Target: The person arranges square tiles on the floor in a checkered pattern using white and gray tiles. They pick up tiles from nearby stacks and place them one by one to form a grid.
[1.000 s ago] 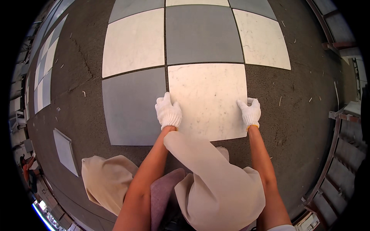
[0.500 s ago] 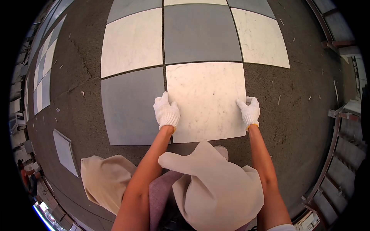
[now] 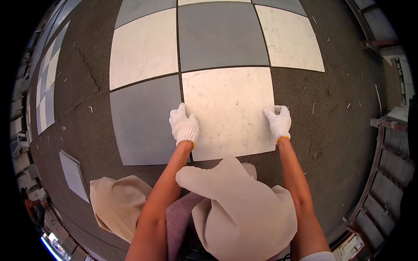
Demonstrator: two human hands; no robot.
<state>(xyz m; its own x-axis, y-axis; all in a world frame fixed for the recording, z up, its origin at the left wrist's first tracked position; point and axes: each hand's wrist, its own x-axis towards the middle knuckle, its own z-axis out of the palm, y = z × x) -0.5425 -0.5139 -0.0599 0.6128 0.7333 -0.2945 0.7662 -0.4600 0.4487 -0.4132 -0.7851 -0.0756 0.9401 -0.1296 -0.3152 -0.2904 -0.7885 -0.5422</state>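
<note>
The left forearm (image 3: 164,185) and the right forearm (image 3: 293,174) are bare and stretched forward. The left hand (image 3: 184,125), white-gloved, points its fingers (image 3: 181,109) ahead; the right hand (image 3: 279,122), gloved also, is curved, with thumb (image 3: 269,115) turned inward.

A low stack of grey tiles (image 3: 74,176) lies on the dark, rough floor (image 3: 331,182). Beyond this stack, slightly to its left, stretches a separate checkered panel (image 3: 46,87) of grey and white squares. A jagged crack (image 3: 92,78) and a pale chip (image 3: 90,108) show beyond the stack to its right. Left of the stack and nearer, a co-worker (image 3: 31,204) in orange-red is partly visible; nearer still glows a bluish light strip (image 3: 51,249). Far right of the stack stands a metal rack (image 3: 375,168) holding grey panels (image 3: 395,142).
</note>
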